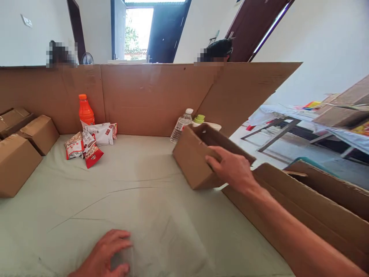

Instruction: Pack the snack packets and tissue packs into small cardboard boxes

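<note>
An open-topped cardboard box (191,163) stands tilted on the right of the cloth-covered table (138,204). My right hand (227,165) grips the near upper edge of this box, thumb and fingers closed over its wall. Low in the view, my left hand (108,254) hovers over or rests on the cloth, fingers curved and apart, with nothing in it. Behind the box are a clear plastic bottle (181,126) with a white cap and a green-capped container (199,119), partly hidden by the box.
Snack packets (89,146) and an orange bottle (85,110) are at the back left. Closed cardboard boxes (19,163) line the left edge. A long open carton (300,204) lies at the right. A cardboard partition (144,100) stands behind, with two people's heads beyond it.
</note>
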Available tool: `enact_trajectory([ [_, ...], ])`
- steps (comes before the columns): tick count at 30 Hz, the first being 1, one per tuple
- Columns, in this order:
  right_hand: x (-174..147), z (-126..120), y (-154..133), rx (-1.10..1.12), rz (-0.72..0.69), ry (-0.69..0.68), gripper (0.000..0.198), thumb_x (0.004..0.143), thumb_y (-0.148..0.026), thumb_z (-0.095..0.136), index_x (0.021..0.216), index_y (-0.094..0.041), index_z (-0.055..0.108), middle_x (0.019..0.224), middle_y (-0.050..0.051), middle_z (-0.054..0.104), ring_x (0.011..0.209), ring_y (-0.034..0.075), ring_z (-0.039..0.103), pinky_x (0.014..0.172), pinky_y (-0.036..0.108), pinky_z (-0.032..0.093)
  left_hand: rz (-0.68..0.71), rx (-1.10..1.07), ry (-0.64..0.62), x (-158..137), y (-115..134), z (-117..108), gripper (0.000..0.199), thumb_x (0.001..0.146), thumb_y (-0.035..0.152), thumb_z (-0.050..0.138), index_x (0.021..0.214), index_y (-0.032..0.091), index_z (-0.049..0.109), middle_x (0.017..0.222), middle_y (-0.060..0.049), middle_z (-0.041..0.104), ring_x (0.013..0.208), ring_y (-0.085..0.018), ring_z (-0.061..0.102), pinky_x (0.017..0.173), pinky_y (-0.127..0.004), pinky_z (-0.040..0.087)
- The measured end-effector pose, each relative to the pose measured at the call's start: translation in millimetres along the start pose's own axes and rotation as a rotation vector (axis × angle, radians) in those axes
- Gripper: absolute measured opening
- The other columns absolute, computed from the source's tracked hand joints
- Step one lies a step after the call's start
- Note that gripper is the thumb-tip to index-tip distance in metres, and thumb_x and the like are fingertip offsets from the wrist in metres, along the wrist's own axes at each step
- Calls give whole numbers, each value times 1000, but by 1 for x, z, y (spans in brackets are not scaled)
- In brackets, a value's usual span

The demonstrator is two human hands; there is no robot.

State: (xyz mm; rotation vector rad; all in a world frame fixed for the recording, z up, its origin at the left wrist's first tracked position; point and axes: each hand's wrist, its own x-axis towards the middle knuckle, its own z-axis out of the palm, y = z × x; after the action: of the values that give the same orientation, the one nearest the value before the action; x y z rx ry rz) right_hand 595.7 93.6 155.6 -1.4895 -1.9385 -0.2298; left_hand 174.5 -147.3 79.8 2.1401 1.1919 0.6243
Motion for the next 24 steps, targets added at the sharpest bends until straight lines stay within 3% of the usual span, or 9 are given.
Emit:
enact_trajectory([
  [1, -15, -3, -20, -12, -14, -4, 34, 94, -40, 53, 114, -21, 72, 80, 11, 75, 72, 32, 71, 68, 46, 52, -56, 19, 60, -3, -1, -12, 52, 83, 23, 67, 134, 30, 61, 142, -9, 63, 129, -27, 61, 107, -44, 53],
  [3, -44, -14, -67, 88, -192, 0, 27, 94, -33, 56, 114, -23, 71, 98, 9, 78, 84, 28, 73, 75, 41, 54, -103, 73, 191, -7, -2, -35, 52, 88, 23, 62, 139, 32, 57, 144, -9, 61, 131, -27, 60, 108, -47, 52],
  [8, -78, -49, -178, 410, -566, -71, 26, 95, -10, 56, 116, -24, 64, 88, 1, 77, 70, 15, 67, 76, 32, 52, -91, 154, 566, -12, 6, -76, 73, 91, 28, 63, 156, 31, 30, 159, -14, 40, 144, -32, 45, 114, -54, 44],
  [11, -81, -55, -214, 511, -677, -155, 27, 95, -6, 53, 117, -20, 60, 83, 2, 74, 67, 14, 63, 75, 33, 51, -58, 106, 643, -24, 18, -87, 81, 89, 25, 66, 158, 32, 24, 165, -12, 28, 150, -32, 33, 121, -56, 34],
  [13, -83, -53, -229, 546, -717, -214, 25, 96, -5, 52, 116, -19, 59, 79, 2, 71, 66, 14, 62, 75, 34, 51, -26, 94, 644, -33, 26, -92, 76, 89, 21, 64, 156, 31, 29, 165, -11, 28, 152, -30, 30, 124, -54, 30],
  [16, -87, -49, -241, 590, -748, -280, 26, 96, -4, 52, 116, -18, 59, 78, 1, 70, 66, 14, 61, 76, 34, 52, -2, 112, 654, -44, 32, -96, 57, 91, 13, 58, 144, 28, 43, 162, -10, 34, 151, -25, 32, 122, -45, 34],
  [19, -87, -50, -244, 666, -723, -316, 20, 99, -21, 55, 119, -19, 61, 84, 3, 72, 74, 16, 64, 79, 36, 54, -2, 164, 676, -47, 34, -100, 33, 90, 8, 55, 118, 26, 56, 161, -7, 35, 148, -20, 36, 119, -37, 36],
  [22, -86, -53, -239, 712, -582, -292, 28, 103, -39, 48, 122, -24, 64, 101, 7, 74, 94, 21, 69, 81, 35, 57, 6, 202, 662, -48, 35, -102, 22, 90, 6, 53, 100, 25, 58, 161, -4, 34, 146, -17, 39, 114, -30, 40],
  [24, -86, -50, -232, 671, -389, -198, 25, 103, -33, 48, 121, -28, 66, 114, 7, 73, 106, 21, 69, 88, 36, 57, 25, 199, 650, -48, 35, -100, 22, 90, 5, 50, 96, 25, 57, 160, -5, 35, 145, -16, 41, 111, -28, 42],
])
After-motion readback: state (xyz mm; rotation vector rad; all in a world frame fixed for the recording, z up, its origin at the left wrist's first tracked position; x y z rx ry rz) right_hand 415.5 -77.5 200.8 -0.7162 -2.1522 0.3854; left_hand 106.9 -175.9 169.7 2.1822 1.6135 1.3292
